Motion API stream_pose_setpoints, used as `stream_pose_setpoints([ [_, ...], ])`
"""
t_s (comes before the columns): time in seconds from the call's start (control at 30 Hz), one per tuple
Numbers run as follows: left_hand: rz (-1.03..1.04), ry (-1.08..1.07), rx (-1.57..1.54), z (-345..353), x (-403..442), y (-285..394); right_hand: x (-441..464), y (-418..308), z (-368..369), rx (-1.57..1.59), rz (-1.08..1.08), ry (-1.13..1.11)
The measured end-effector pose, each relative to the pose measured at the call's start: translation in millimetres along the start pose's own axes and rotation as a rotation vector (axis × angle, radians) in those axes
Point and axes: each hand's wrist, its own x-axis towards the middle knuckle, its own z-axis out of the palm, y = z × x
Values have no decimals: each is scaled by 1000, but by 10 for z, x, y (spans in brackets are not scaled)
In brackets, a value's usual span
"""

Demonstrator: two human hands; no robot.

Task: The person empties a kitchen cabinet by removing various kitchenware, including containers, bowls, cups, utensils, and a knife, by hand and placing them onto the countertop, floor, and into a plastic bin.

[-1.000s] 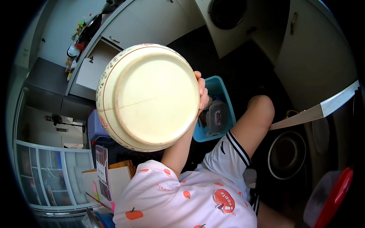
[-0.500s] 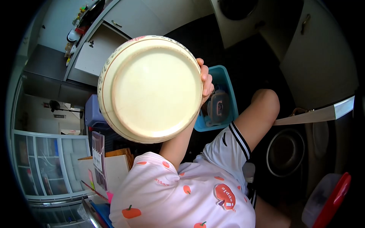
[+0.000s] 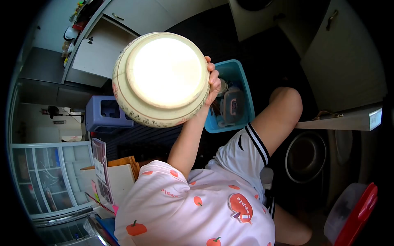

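While a purple-blue plastic stool [image 3: 93,117] stands to the left of the left hand and lower in view, a round cream ceramic-looking bowl [image 3: 167,71] is held up by that hand [image 3: 213,82].

Just left of the hand, the bowl turns its pale, glare-bright base to the camera, dark patterning and a little pink running round its side; the fingers are closed firmly over its right edge, the thumb hidden. Just right of the hand is a light-blue rectangular plastic tub [image 3: 245,88], holding a clear lidded container [image 3: 234,105]. Farther right of the hand, and lower, come a round dark metal pan [image 3: 305,158] and a clear plastic container with a bright red lid [image 3: 358,213].
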Motion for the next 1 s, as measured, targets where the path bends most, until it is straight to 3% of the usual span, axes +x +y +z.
stream_pose_setpoints([
  [0.4, 95, 450, -71, -479, -271, 218, 40, -97, 63, 35, -20, -22],
  [0.7, 123, 436, 114, -626, -518, 344, 97, -213, 106, 69, -64, -40],
  [0.87, 282, 607, 191, -588, -562, 399, 130, -269, 143, 84, -76, -55],
  [1.0, 336, 436, 334, -786, -637, 591, 93, -311, 231, 71, -61, -68],
])
